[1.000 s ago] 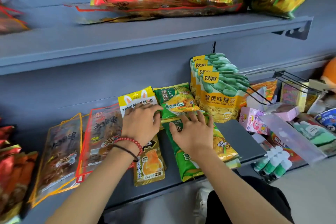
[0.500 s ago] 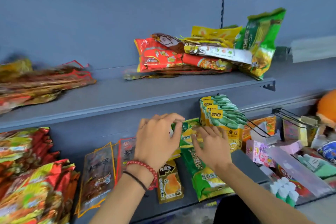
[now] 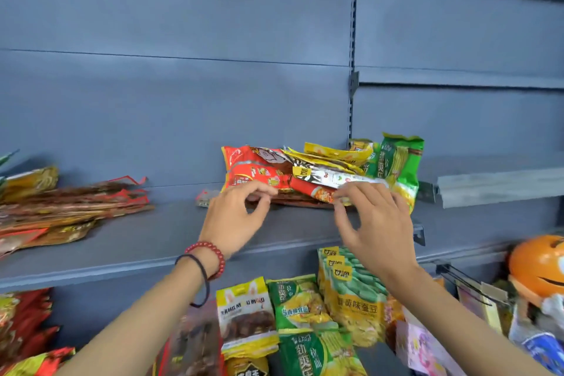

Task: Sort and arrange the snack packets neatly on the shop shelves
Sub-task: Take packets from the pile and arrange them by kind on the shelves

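A loose pile of mixed snack packets (image 3: 320,174) lies on the grey middle shelf (image 3: 152,238). In it are a red packet (image 3: 253,171), yellow and white ones, and a green packet (image 3: 399,162) standing at the right end. My left hand (image 3: 238,217), with a red bead bracelet, is raised in front of the red packet, its thumb and forefinger loosely curved and holding nothing. The spread fingertips of my right hand (image 3: 372,223) reach the pile's front edge without gripping it.
A flat stack of brown and red packets (image 3: 76,207) lies at the shelf's left. On the shelf below stand a yellow rabbit packet (image 3: 244,314), a green packet (image 3: 299,302) and broad-bean packets (image 3: 351,299). An orange toy (image 3: 537,265) and wire hooks (image 3: 457,278) are at the right.
Both hands left the packets on the lower shelf and rose to the pile on the middle shelf. The view tilted upward with them.
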